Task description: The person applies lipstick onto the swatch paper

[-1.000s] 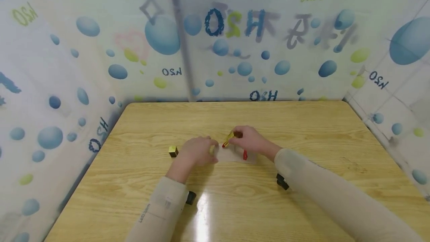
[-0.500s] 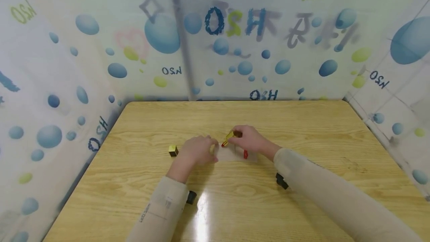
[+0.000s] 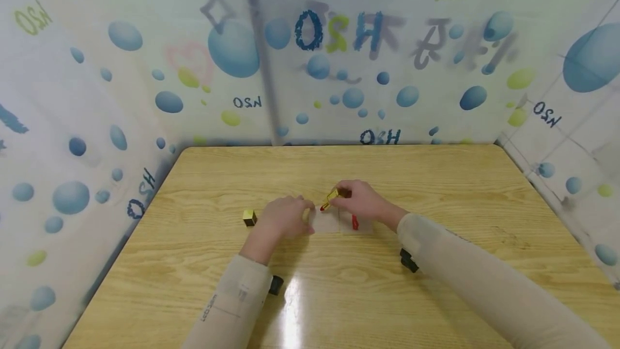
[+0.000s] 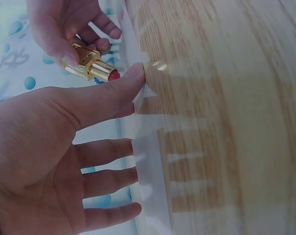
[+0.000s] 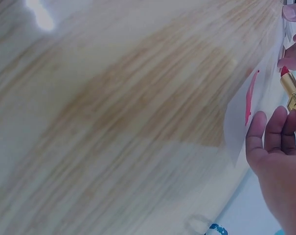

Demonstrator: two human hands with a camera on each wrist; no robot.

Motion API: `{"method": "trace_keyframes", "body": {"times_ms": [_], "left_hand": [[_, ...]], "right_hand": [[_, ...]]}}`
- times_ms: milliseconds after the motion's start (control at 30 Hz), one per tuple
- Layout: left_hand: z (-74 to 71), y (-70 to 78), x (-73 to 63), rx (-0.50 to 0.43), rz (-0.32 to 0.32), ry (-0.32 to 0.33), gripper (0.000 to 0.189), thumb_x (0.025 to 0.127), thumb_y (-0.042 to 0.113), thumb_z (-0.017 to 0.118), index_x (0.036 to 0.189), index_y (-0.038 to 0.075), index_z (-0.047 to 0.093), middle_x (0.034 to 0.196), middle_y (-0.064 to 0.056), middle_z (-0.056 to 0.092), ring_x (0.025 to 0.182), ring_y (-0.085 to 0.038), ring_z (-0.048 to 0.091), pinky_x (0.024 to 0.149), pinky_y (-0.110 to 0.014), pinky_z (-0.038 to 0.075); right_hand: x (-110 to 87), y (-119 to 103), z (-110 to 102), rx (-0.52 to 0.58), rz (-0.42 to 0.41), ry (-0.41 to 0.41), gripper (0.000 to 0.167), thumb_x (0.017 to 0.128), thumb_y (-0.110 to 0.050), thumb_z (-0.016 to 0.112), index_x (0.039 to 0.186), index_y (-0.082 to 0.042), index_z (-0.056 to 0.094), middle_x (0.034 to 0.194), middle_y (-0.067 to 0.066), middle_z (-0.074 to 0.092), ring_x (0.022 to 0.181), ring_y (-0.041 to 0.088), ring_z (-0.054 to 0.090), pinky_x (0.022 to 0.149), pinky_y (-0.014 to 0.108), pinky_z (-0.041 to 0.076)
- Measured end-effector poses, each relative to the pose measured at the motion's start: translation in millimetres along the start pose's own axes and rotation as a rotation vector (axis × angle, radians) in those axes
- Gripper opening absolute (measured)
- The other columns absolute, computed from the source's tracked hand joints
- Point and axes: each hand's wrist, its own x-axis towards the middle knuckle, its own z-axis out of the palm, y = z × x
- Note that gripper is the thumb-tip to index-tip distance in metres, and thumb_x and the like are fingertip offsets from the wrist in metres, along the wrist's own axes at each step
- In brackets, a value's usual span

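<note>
In the head view my right hand (image 3: 360,199) pinches a gold-cased lipstick (image 3: 331,197) with its red tip pointing down and left, close over a white sheet of paper (image 3: 329,224). Whether the tip touches the paper cannot be made out. A thick red streak (image 3: 355,222) marks the paper's right part, below the right hand. My left hand (image 3: 286,217) rests at the paper's left end. In the left wrist view, its mostly straight fingers (image 4: 108,183) and thumb touch the sheet, and the lipstick (image 4: 101,69) appears beyond the thumb.
A gold and black lipstick cap (image 3: 249,218) stands on the wooden table (image 3: 339,295), left of the left hand. Walls printed with blue and green drops border the table's back and sides. Black devices (image 3: 408,260) show under both wrists.
The red streak and the paper's right end have shifted very slightly to the right. Both hands stay nearly in place, and the lipstick remains in the right hand's grip.
</note>
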Motion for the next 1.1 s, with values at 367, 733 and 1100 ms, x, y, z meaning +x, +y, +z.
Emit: {"method": "trace_keyframes", "body": {"times_ms": [367, 733, 1100], "left_hand": [[-1.5, 1.6, -1.8, -0.002, -0.006, 0.006, 0.058, 0.094, 0.045, 0.081, 0.146, 0.025, 0.065, 0.166, -0.014, 0.049, 0.139, -0.040, 0.061, 0.107, -0.056, 0.056], [0.2, 0.9, -0.6, 0.001, -0.005, 0.000, 0.058, 0.095, 0.046, 0.080, 0.147, 0.025, 0.064, 0.166, -0.014, 0.048, 0.139, -0.040, 0.061, 0.107, -0.056, 0.056], [0.9, 0.5, 0.9, -0.007, -0.008, 0.002, 0.059, 0.095, 0.045, 0.081, 0.148, 0.026, 0.064, 0.166, -0.013, 0.048, 0.140, -0.039, 0.060, 0.109, -0.056, 0.055]], "right_hand": [[3.4, 0.7, 3.5, -0.016, 0.014, 0.015, 0.026, 0.104, -0.031, 0.069, 0.119, -0.010, 0.072, 0.103, 0.007, 0.068, 0.089, 0.019, 0.056, 0.076, 0.030, 0.048], [0.6, -0.3, 2.5, -0.016, 0.031, 0.026, 0.025, 0.104, -0.030, 0.069, 0.118, -0.009, 0.071, 0.103, 0.008, 0.066, 0.089, 0.019, 0.055, 0.076, 0.030, 0.046], [0.9, 0.4, 4.7, -0.035, -0.002, 0.025, 0.029, 0.103, -0.027, 0.071, 0.124, -0.007, 0.072, 0.101, 0.007, 0.068, 0.086, 0.018, 0.056, 0.074, 0.029, 0.048]]}}
